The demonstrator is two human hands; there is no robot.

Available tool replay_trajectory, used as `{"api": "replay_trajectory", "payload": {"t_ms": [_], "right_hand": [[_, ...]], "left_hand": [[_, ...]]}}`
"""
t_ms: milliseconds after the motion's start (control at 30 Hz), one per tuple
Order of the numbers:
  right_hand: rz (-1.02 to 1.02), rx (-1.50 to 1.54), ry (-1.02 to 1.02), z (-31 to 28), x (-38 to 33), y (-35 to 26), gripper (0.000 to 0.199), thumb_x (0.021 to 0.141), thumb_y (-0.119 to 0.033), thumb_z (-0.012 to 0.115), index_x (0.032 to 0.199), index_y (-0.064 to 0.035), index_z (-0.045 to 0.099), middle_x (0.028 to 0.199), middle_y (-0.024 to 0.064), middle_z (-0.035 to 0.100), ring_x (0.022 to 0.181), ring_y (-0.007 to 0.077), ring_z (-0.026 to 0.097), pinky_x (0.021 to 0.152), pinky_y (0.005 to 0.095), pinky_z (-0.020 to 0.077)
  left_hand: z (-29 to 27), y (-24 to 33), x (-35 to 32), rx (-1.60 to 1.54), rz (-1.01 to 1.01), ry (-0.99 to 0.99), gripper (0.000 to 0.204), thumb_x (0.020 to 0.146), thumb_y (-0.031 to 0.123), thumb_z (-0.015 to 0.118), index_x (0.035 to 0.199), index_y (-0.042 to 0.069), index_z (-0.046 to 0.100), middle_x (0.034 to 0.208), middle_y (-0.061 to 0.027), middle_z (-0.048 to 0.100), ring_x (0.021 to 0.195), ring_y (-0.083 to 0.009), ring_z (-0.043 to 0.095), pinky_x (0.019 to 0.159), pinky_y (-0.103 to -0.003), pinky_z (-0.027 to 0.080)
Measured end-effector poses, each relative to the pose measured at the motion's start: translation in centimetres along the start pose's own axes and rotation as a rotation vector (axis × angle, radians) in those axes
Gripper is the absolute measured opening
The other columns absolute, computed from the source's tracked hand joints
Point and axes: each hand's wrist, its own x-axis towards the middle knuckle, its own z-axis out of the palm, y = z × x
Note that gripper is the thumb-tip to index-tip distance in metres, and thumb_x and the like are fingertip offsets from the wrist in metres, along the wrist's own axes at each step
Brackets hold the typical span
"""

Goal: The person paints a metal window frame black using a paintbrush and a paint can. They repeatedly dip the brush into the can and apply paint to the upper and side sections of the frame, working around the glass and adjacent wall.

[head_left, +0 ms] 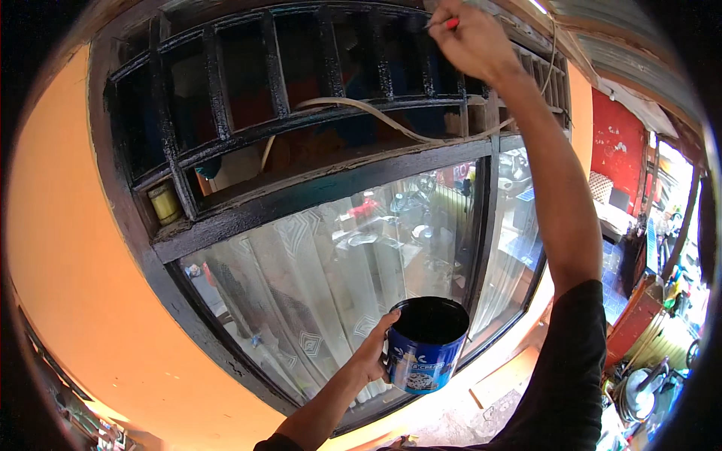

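Note:
My left hand [372, 352] is wrapped around the side of a round blue tin can [426, 364], holding it up in front of the window. Its open top shows a black inside. High at the upper right, my right hand [475, 41] is closed on a paintbrush [452, 23] with a red handle; its bristles are hard to make out. That hand is at the top of a wooden window grille [329, 56], whose slats are coated in glossy, wet-looking black paint.
A pale cable [368, 110] loops across the grille. In the opening's lower left corner stands a small yellowish can [165, 203]. Below are glass panes [301, 263] with curtains behind. An orange wall [56, 225] lies left; cluttered household goods [639, 395] are at lower right.

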Motion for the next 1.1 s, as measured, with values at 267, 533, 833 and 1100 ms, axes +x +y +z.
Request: {"api": "replay_trajectory", "payload": {"t_ms": [267, 533, 833, 1100], "right_hand": [[0.443, 0.242, 0.075, -1.0, 2.3, 6.3, 0.036, 0.093, -0.047, 0.070, 0.103, -0.0137, 0.081, 0.086, 0.0106, 0.077, 0.088, 0.0188, 0.073, 0.080, 0.0340, 0.0528], [0.139, 0.063, 0.302, 0.9, -0.6, 5.4, 0.021, 0.091, -0.020, 0.067, 0.101, -0.0021, 0.071, 0.086, 0.0133, 0.074, 0.080, 0.0189, 0.070, 0.078, 0.0319, 0.0536], [0.577, 0.452, 0.307, -0.2, 0.1, 6.1, 0.018, 0.092, -0.019, 0.066, 0.093, -0.0018, 0.068, 0.075, 0.0067, 0.068, 0.064, 0.0145, 0.064, 0.064, 0.0290, 0.0500], [0.300, 0.353, 0.181, 1.0, 0.9, 1.7, 0.017, 0.090, -0.015, 0.067, 0.098, -0.0001, 0.069, 0.075, 0.0095, 0.068, 0.067, 0.0164, 0.066, 0.068, 0.0313, 0.0516]], "left_hand": [[0.0, 0.2, -1.1, -0.007, 0.033, -0.043, 0.125, 0.074, 0.082, 0.064, 0.164, 0.012, 0.013, 0.166, -0.0291, 0.012, 0.149, -0.0582, 0.013, 0.100, -0.088, 0.015], [0.0, 1.0, -1.9, 0.023, -0.002, -0.039, 0.115, 0.076, 0.081, 0.064, 0.163, 0.021, 0.017, 0.167, -0.0278, 0.008, 0.146, -0.0600, 0.019, 0.100, -0.088, 0.014], [0.4, 1.0, -2.1, -0.003, -0.011, 0.011, 0.099, 0.085, 0.079, 0.054, 0.159, 0.015, 0.035, 0.155, -0.0227, 0.045, 0.140, -0.0467, 0.044, 0.106, -0.072, 0.031], [-0.4, -0.1, -0.4, -0.122, 0.035, -0.010, 0.091, 0.083, 0.066, 0.069, 0.146, 0.003, 0.048, 0.135, -0.0238, 0.061, 0.119, -0.0404, 0.063, 0.099, -0.058, 0.049]]}}
